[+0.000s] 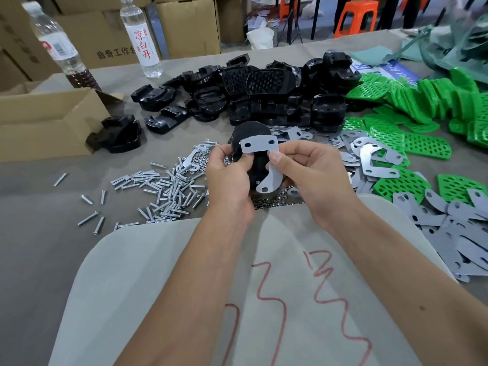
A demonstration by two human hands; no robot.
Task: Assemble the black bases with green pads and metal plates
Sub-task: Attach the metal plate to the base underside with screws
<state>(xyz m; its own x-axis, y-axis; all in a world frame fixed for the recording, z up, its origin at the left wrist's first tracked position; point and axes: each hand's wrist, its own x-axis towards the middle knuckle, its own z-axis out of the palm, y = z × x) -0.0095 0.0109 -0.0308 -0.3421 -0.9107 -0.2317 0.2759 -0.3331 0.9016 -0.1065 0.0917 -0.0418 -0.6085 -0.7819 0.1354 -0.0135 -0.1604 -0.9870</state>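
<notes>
Both hands are raised above the near tabletop (39, 186). Left hand (227, 175) grips a black base (250, 133) — fingers curled round its left edge. Right hand (314, 170) pinches a grey metal plate (260, 146) laid against the base's face. Loose screws (163, 191) lie left; black bases (264, 99) are heaped far — green pads (422, 146) right.

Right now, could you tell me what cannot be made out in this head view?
- Black base: mostly hidden by the metal plate, left hand and right hand.
- Whether a green pad is fitted: the base's far side is unseen.
- Nuts: too small to count.
- Left bottle: its cap is cut off by the top edge.
</notes>
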